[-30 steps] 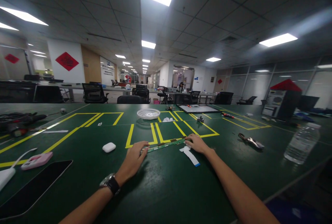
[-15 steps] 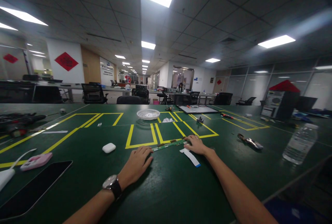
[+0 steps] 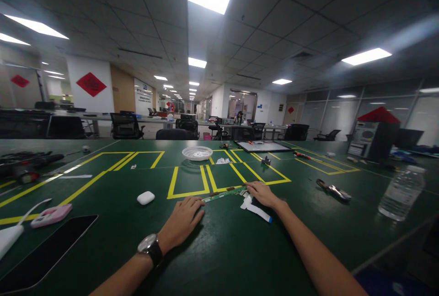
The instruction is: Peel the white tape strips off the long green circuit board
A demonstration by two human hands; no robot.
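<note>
A long narrow green circuit board lies on the green table, across the yellow tape lines. My left hand, with a watch on the wrist, rests flat on the table at the board's left end, fingers loosely spread. My right hand rests on the board's right end with fingers lying flat. A white ribbon cable with a blue tip lies just below my right hand.
A white earbud case, a pink device and a dark tablet lie at the left. A white basket dish stands farther back. Pliers and a water bottle are at the right. Office chairs and a distant person are behind.
My left hand has slid back off the board's left end toward me. The ribbon cable has shifted slightly right. The camera tilted a little.
</note>
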